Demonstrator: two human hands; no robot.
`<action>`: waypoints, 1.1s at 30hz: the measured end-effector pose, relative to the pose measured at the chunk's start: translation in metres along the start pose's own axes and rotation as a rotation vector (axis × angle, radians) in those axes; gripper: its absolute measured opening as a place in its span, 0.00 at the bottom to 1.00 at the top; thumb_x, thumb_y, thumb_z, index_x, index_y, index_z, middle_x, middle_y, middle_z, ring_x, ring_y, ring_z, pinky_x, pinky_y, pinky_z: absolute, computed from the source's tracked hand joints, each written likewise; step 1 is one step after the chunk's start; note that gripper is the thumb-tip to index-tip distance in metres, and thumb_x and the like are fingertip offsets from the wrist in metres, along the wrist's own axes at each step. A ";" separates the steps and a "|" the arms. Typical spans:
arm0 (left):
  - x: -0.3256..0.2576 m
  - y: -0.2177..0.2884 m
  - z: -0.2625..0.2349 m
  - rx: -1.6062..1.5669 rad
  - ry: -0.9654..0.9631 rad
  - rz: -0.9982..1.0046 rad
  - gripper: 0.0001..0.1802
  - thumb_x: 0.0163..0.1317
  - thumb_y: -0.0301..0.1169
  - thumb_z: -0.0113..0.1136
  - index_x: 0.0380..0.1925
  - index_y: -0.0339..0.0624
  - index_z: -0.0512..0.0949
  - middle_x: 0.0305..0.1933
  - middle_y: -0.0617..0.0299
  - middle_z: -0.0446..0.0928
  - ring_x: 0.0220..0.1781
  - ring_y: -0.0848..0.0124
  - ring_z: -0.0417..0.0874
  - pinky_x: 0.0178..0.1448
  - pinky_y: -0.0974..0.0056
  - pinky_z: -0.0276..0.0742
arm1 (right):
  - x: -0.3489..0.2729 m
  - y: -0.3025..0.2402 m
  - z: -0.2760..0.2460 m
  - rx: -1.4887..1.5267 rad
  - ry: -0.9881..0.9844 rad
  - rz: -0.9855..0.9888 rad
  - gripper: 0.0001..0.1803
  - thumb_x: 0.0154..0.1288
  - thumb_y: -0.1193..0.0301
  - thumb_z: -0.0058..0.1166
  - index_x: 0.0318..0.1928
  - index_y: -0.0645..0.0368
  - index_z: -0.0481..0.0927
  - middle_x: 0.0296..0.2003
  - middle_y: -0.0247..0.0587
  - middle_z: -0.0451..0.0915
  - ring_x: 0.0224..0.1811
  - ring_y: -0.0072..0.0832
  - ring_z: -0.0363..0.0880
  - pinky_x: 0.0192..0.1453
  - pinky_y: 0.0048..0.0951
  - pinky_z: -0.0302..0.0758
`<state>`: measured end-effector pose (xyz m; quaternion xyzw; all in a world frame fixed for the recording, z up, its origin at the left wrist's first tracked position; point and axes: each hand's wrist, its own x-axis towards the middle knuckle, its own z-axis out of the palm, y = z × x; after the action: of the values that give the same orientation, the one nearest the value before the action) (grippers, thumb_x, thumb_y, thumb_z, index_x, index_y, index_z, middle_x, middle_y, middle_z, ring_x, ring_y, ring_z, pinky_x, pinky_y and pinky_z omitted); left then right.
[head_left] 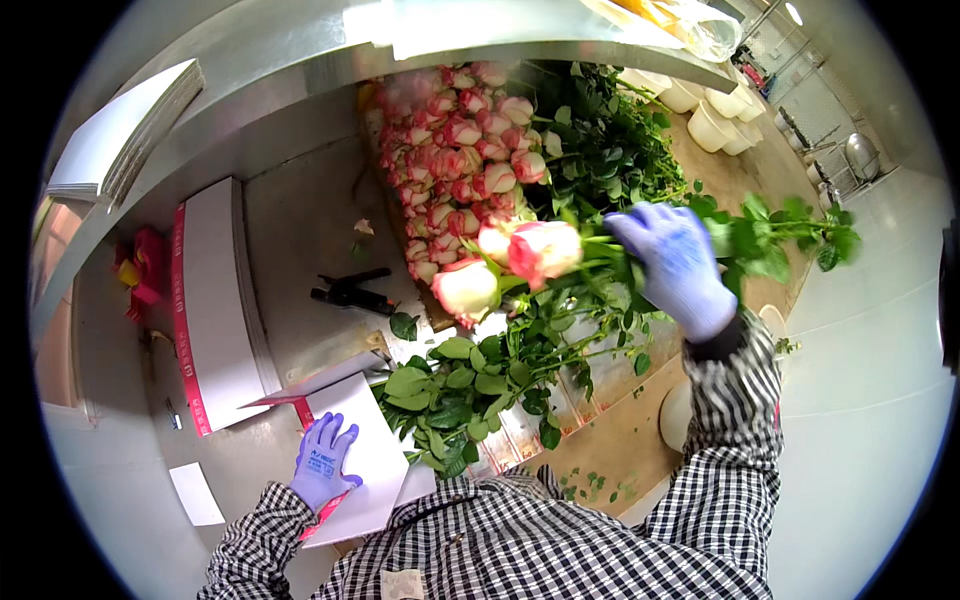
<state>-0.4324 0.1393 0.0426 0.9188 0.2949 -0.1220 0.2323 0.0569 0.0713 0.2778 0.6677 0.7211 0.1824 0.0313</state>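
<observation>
My right hand point(678, 262), in a lavender glove, is closed around the stems of a few pink-edged cream roses point(545, 250). Their blooms point left, and leafy stems point(775, 240) stick out past the hand on the right. My left hand point(325, 462), gloved alike, lies with fingers spread on a white cardboard sheet point(375, 475) with a pink edge. The sheet is folded, one flap standing up at its far side. Beside it, leafy rose stems point(465, 385) lie across the table, under the held roses.
A dense pile of pink and cream roses point(450, 150) lies at the back under a metal shelf point(330, 75). Black-handled pruning shears point(352, 292) rest left of it. Stacked white cardboard sheets point(225, 300) stand farther left. White tubs point(715, 125) are at the back right.
</observation>
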 end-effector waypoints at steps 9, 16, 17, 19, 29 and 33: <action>0.002 -0.004 0.004 0.019 -0.007 0.001 0.52 0.39 0.48 0.73 0.66 0.49 0.62 0.70 0.48 0.57 0.74 0.50 0.52 0.75 0.48 0.46 | -0.107 0.016 -0.007 -0.073 -0.252 0.403 0.13 0.56 0.73 0.54 0.43 0.51 0.79 0.30 0.41 0.80 0.35 0.39 0.81 0.40 0.38 0.76; 0.002 -0.007 0.006 -0.007 0.008 0.023 0.52 0.39 0.48 0.73 0.66 0.48 0.61 0.69 0.47 0.57 0.73 0.49 0.52 0.75 0.47 0.46 | -0.131 0.001 -0.034 0.067 -0.131 0.592 0.17 0.54 0.72 0.56 0.46 0.54 0.78 0.36 0.47 0.79 0.36 0.43 0.81 0.40 0.41 0.75; 0.002 -0.007 0.006 -0.012 0.007 0.024 0.52 0.38 0.47 0.73 0.66 0.47 0.62 0.69 0.46 0.58 0.73 0.49 0.52 0.75 0.46 0.46 | -0.132 -0.003 -0.013 -0.001 -0.219 0.662 0.16 0.55 0.71 0.55 0.46 0.54 0.78 0.37 0.48 0.79 0.36 0.44 0.81 0.40 0.41 0.76; 0.003 -0.007 0.006 0.013 0.027 0.045 0.54 0.36 0.49 0.74 0.65 0.47 0.62 0.68 0.45 0.58 0.72 0.47 0.53 0.74 0.46 0.48 | -0.142 -0.012 0.016 -0.095 -0.411 0.796 0.15 0.56 0.69 0.53 0.46 0.55 0.78 0.40 0.49 0.80 0.37 0.44 0.81 0.42 0.40 0.77; 0.006 -0.006 0.008 -0.047 0.007 0.023 0.50 0.38 0.47 0.73 0.63 0.45 0.63 0.68 0.43 0.56 0.73 0.46 0.51 0.75 0.45 0.45 | -0.196 -0.068 0.009 0.101 -0.172 1.107 0.19 0.54 0.66 0.57 0.47 0.60 0.78 0.45 0.52 0.79 0.45 0.45 0.80 0.50 0.41 0.76; 0.005 -0.007 0.010 -0.001 -0.016 0.027 0.52 0.37 0.47 0.74 0.64 0.44 0.62 0.69 0.43 0.56 0.73 0.46 0.51 0.75 0.45 0.45 | -0.203 -0.076 0.115 0.328 -0.470 1.219 0.29 0.58 0.59 0.54 0.58 0.59 0.73 0.60 0.51 0.71 0.59 0.44 0.74 0.61 0.39 0.71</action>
<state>-0.4339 0.1420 0.0296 0.9216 0.2807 -0.1262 0.2366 0.0395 -0.1039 0.1073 0.9733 0.2077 -0.0948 -0.0229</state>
